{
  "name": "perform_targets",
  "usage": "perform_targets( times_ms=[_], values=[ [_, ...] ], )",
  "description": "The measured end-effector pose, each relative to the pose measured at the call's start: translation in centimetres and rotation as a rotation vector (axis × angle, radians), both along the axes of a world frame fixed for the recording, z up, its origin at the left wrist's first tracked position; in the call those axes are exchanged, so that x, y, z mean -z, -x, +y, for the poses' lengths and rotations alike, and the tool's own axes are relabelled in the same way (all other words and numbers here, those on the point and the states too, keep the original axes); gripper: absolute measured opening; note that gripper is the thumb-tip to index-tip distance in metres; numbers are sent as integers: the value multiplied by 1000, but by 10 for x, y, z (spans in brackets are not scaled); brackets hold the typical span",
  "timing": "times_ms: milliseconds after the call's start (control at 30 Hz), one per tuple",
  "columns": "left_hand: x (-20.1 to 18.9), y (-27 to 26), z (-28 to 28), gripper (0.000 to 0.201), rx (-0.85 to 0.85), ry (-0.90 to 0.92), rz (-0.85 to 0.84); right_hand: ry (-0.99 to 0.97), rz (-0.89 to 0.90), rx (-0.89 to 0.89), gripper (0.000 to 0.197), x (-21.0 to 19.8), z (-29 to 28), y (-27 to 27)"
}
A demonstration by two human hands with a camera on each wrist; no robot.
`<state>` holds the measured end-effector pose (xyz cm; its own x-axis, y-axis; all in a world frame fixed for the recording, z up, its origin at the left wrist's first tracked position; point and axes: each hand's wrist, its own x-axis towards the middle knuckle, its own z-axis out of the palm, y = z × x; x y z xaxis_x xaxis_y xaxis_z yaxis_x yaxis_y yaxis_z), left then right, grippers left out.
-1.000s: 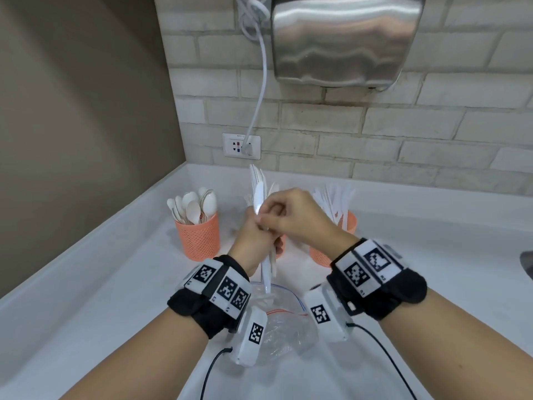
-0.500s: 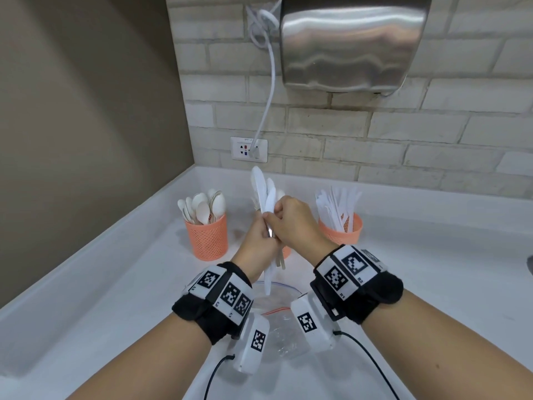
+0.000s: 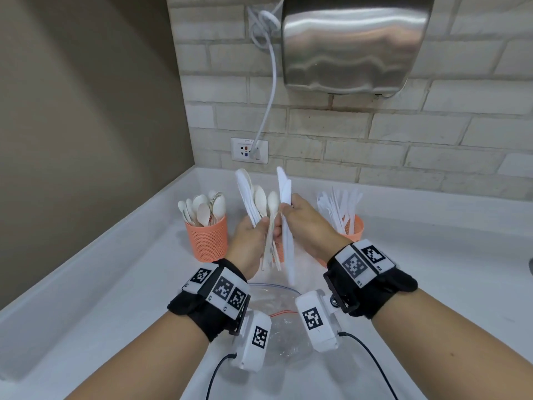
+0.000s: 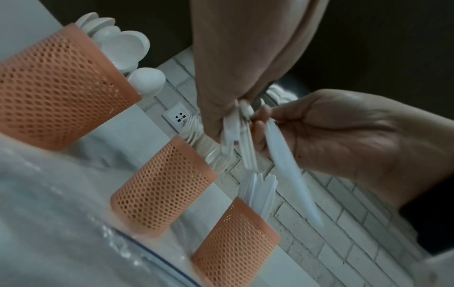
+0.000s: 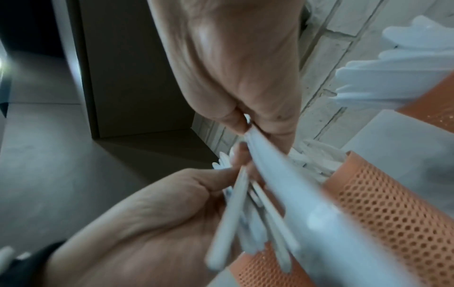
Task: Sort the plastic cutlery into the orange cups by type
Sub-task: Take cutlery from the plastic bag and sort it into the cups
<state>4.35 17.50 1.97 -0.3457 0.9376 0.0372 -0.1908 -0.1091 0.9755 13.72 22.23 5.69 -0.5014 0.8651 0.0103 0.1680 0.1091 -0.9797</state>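
Observation:
My left hand (image 3: 253, 235) grips a bundle of white plastic cutlery (image 3: 261, 203), spoons and knives mixed, held upright above the counter. My right hand (image 3: 302, 217) pinches two white knives (image 3: 285, 197) drawn a little to the right of that bundle. Three orange mesh cups stand behind: the left cup (image 3: 206, 241) holds spoons, the middle cup (image 4: 162, 184) holds forks and is mostly hidden by my hands in the head view, the right cup (image 3: 353, 229) holds knives. In the right wrist view the knives (image 5: 294, 194) run blurred across the frame.
A clear zip bag (image 3: 277, 316) lies on the white counter (image 3: 115, 284) under my wrists. A brick wall with a socket (image 3: 249, 150) and a steel hand dryer (image 3: 354, 44) stands behind the cups. A brown wall closes the left side.
My right hand has pulled the two knives out of the left hand's bundle and to the right. The spoons in the bundle now show. The head camera tilted up slightly.

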Motion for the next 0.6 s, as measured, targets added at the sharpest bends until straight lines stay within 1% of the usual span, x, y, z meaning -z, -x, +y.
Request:
perform_targets(
  times_ms=[67,133,233,333,467,533,600],
  values=[
    [-3,-1,0,24,0,-9,42,-99,-30,25,13,2,2,1],
    [-2,-4,2,21,-7,-17,45,-193,-77,20,13,5,3,4],
    [-1,-6,2,22,-11,-38,-28,-227,-121,-12,9,10,3,7],
    [1,-6,0,24,32,-82,-68,-194,-123,-50,5,11,3,3],
    [-1,0,-3,21,146,-117,-89,-15,34,-102,9,6,0,-5],
    [-3,4,-3,23,188,-104,-91,3,63,-132,10,6,0,-8],
    [-5,6,-3,29,208,-88,-76,-15,61,-163,15,6,-2,-10]
  ],
)
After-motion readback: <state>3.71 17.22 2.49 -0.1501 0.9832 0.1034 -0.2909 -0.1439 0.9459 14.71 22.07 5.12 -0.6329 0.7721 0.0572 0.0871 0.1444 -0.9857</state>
